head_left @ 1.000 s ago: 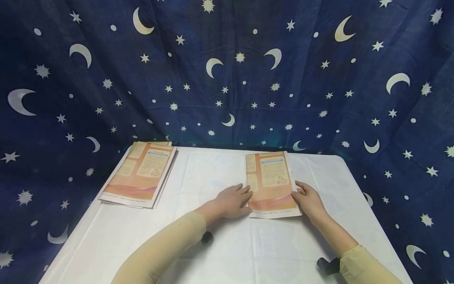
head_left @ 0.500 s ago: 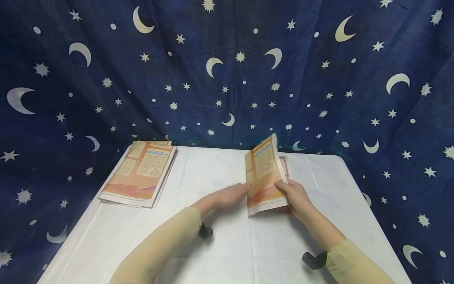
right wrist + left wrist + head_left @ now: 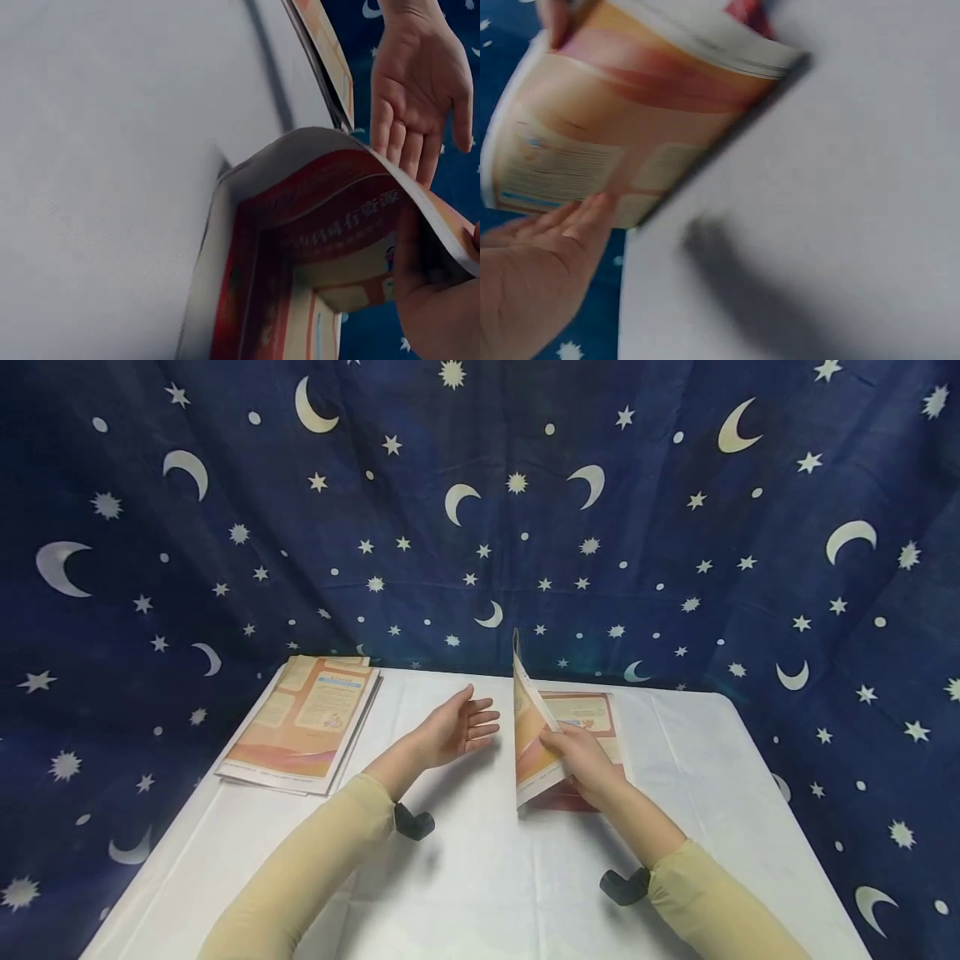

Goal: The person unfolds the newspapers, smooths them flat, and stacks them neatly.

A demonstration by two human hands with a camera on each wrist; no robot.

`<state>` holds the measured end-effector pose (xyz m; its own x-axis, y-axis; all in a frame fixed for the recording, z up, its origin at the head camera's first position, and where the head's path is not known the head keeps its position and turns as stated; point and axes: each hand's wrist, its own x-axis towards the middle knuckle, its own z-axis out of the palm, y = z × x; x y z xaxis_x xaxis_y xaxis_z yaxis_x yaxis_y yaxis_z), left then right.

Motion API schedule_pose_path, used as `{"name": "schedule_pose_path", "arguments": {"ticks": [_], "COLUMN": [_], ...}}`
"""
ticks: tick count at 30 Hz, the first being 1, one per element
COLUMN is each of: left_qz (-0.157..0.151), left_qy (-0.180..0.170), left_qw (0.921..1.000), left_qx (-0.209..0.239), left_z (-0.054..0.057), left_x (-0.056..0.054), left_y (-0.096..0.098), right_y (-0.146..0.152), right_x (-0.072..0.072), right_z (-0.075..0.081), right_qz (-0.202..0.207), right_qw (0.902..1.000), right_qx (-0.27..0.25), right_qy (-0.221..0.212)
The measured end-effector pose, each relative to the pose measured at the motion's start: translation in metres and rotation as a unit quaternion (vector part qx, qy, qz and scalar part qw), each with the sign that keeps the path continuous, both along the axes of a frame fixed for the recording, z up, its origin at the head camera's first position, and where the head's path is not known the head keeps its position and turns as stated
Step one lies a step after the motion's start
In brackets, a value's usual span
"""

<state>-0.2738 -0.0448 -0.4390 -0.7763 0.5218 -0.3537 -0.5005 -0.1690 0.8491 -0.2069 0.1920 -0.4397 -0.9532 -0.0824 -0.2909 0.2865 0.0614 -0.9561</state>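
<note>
A folded printed paper sheet [image 3: 528, 735] stands half unfolded right of the table's middle, its orange outer flap raised nearly upright. My right hand [image 3: 588, 764] pinches the free edge of that flap, thumb on the orange side and fingers inside. Beneath lies the other half, with a red-bordered inner panel [image 3: 588, 714]. The right wrist view shows the dark red inner print [image 3: 337, 217] with its lettering. Just left of the flap, my left hand [image 3: 453, 727] is raised above the table, fingers spread, palm towards the paper, holding nothing.
A stack of similar folded orange sheets [image 3: 300, 727] lies at the table's back left. The white-covered table [image 3: 480, 877] ends at the back against a dark blue curtain [image 3: 420, 527] with moons and stars. A black device [image 3: 626, 887] sits on each wrist.
The flat-lying flap has been lifted by my right hand and swung leftwards to nearly upright, uncovering the inner panel. My left hand has let go of the folded edge and drawn back left.
</note>
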Motion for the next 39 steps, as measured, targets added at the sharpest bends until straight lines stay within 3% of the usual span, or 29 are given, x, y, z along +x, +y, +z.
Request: {"name": "schedule_pose_path", "arguments": {"ticks": [4,10,17,24,26,28,31,35,39], "left_qz": [0.03,0.018,0.033,0.046,0.052,0.052,0.041,0.032,0.033], "left_qy": [-0.037,-0.041,-0.04,-0.025,-0.023,-0.015,0.0,0.012,0.021], "left_qw": [0.9988,0.9988,0.9971,0.9937,0.9914,0.9896,0.9883,0.9856,0.9785], "left_qx": [0.0,-0.021,-0.056,-0.099,-0.118,-0.134,-0.147,-0.165,-0.202], "left_z": [0.013,0.019,0.016,0.006,0.004,0.0,-0.005,-0.011,-0.018], "left_x": [-0.008,-0.014,-0.014,-0.014,-0.014,-0.014,-0.015,-0.016,-0.016], "left_y": [-0.01,-0.015,-0.018,-0.027,-0.03,-0.034,-0.041,-0.049,-0.056], "right_y": [-0.017,-0.041,-0.05,-0.036,-0.026,-0.014,0.008,0.043,0.077], "right_x": [-0.006,-0.013,-0.011,-0.003,-0.002,-0.001,0.0,0.0,0.001], "right_z": [0.0,-0.004,-0.009,-0.02,-0.025,-0.028,-0.033,-0.04,-0.046], "right_qz": [0.019,0.061,0.111,0.153,0.148,0.136,0.122,0.108,0.093], "right_qw": [0.9995,0.996,0.9917,0.9878,0.988,0.9867,0.9762,0.946,0.9176], "right_qx": [0.022,0.059,0.063,0.028,0.042,0.088,0.174,0.29,0.367], "right_qy": [-0.008,-0.029,-0.016,-0.001,0.005,0.014,0.044,0.098,0.122]}}
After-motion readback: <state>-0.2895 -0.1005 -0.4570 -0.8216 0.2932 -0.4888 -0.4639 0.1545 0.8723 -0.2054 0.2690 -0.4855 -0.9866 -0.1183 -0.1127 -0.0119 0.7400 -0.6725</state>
